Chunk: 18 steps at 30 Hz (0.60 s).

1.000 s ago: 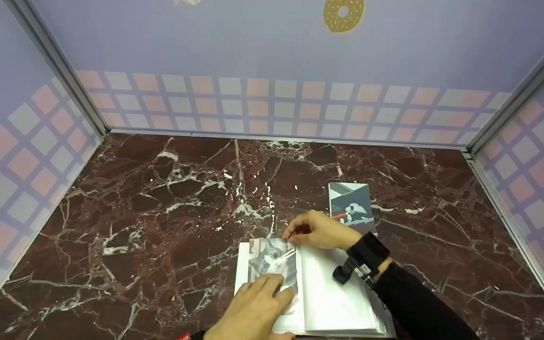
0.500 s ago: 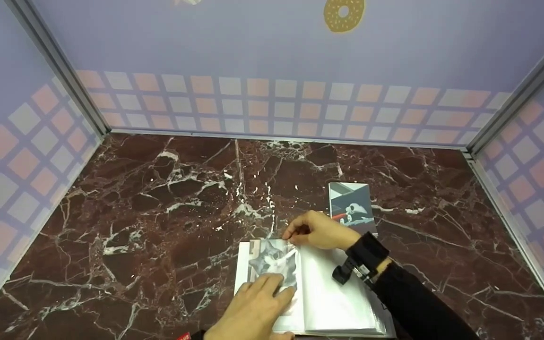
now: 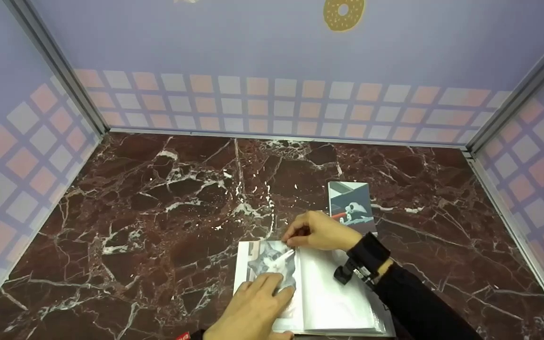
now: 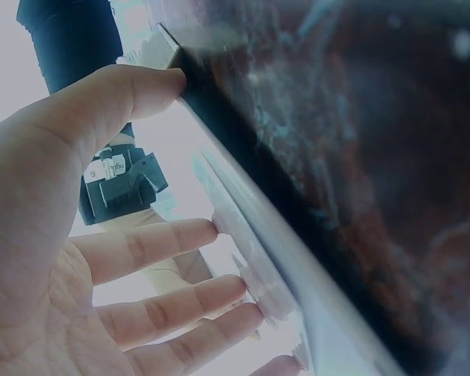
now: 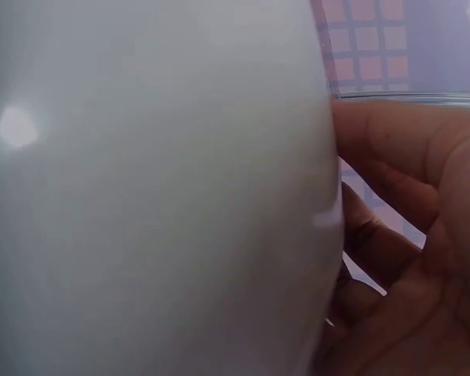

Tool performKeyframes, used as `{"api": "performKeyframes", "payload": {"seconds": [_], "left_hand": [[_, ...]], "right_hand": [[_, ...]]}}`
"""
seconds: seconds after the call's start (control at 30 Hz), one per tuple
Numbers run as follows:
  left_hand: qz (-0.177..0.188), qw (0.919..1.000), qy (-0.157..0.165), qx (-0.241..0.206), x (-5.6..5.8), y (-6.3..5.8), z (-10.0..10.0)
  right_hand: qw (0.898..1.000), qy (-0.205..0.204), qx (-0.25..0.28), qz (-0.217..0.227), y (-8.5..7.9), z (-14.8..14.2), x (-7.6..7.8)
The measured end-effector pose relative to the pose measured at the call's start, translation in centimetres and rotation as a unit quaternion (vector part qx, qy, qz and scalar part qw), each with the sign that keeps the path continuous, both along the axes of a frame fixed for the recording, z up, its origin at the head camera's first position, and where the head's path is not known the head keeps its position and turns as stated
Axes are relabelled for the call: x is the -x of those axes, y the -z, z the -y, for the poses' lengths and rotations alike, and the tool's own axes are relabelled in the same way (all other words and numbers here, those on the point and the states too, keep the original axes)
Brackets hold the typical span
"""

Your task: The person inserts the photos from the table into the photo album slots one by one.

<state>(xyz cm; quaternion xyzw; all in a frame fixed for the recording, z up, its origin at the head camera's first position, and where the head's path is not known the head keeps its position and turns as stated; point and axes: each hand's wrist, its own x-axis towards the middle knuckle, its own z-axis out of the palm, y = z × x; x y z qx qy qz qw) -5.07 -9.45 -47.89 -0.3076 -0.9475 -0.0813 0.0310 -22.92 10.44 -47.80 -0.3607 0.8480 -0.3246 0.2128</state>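
Note:
An open photo album point(image 3: 338, 302) with clear pocket pages lies at the table's front. In its left pocket page is a cat photo point(image 3: 276, 259), its top edge about level with the page top. My right hand point(image 3: 319, 231) pinches the photo's upper right corner between thumb and index finger. Across the lower part of the photo rests my left hand point(image 3: 257, 302), fingers spread and nearly straight; its thumb point(image 4: 153, 88) lies at the album's lower edge in the left wrist view. A white page point(image 5: 164, 188) fills much of the right wrist view beside my right fingers.
Behind my right hand lies a dark blue picture card point(image 3: 352, 205) with white figures. The marbled dark red table point(image 3: 168, 226) runs back to a lilac wall point(image 3: 272, 52) with a tile pattern; side walls stand left and right.
The cat photo has slid slightly down into the pocket; its top edge stood a little above the page and is now about level with it. Both hands stay almost in place.

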Motion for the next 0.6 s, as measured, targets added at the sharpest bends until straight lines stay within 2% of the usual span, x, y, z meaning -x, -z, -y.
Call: {"api": "performKeyframes", "payload": {"seconds": [0.27,0.43,0.6], "left_hand": [[0.005,1.0,0.001,0.007,-0.02,-0.1,-0.03],[0.017,0.9998,0.0,0.011,-0.02,-0.2,-0.1],[-0.013,0.9999,0.003,0.002,-0.02,0.07,0.03]], "right_hand": [[0.999,-0.015,-0.017,-0.023,-0.23,0.06,-0.19],[1.0,-0.02,-0.01,-0.013,-0.15,-0.01,-0.13],[1.0,-0.026,0.005,0.003,-0.16,-0.22,-0.15]]}}
